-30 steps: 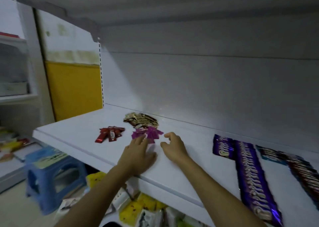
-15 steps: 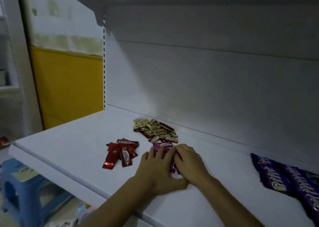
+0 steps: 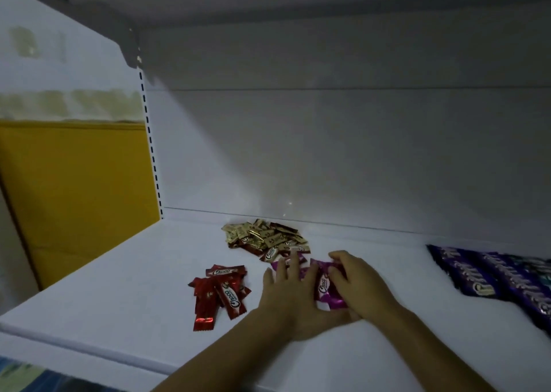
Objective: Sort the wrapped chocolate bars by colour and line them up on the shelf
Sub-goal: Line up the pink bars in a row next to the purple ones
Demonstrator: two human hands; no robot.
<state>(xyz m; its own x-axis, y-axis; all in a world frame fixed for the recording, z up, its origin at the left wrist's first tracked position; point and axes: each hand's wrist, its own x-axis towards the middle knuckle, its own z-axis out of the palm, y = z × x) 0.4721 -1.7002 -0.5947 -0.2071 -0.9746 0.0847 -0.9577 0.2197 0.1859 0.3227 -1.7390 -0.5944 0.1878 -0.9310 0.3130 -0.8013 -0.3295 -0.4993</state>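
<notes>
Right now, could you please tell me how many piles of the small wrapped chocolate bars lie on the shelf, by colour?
red pile: 1
gold pile: 1
magenta pile, gathered between the left hand and the right hand: 1
Total: 3 piles

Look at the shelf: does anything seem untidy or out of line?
Yes. The gold bars at the back lie in a jumbled heap, pointing every way, and the red bars near the front overlap crookedly. Neither is lined up. The magenta bars are bunched between the left hand and right hand.
</notes>
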